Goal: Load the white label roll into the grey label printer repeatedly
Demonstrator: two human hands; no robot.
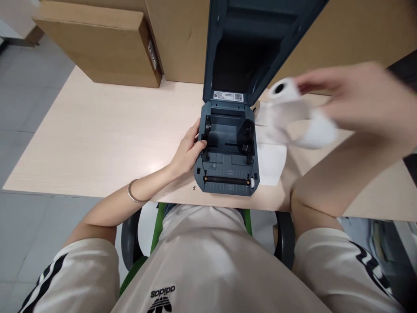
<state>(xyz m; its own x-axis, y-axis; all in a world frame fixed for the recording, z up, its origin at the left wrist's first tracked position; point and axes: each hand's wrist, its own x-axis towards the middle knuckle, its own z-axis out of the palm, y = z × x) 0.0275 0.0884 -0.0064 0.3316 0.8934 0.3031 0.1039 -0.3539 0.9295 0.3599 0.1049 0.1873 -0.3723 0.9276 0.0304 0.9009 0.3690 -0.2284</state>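
A dark blue-grey label printer (224, 163) stands on the table in front of me with its lid (249, 26) raised. Its paper bay shows black roll holders and a black roller at the front, and no roll sits inside. My left hand (187, 152) grips the left side wall of the printer, thumb over the rim. Up to the right of the printer, my right hand (355, 98), blurred by motion, pinches a white paper roll (286, 91) with a dark core hole. A loose, curling strip of paper (316, 130) hangs from the roll.
White paper (272, 163) lies on the pale wooden table (114, 139), right of the printer. A cardboard box (94, 48) stands at the back left against a tall cardboard panel (179, 39). Chair armrests (132, 239) flank my body below the table edge.
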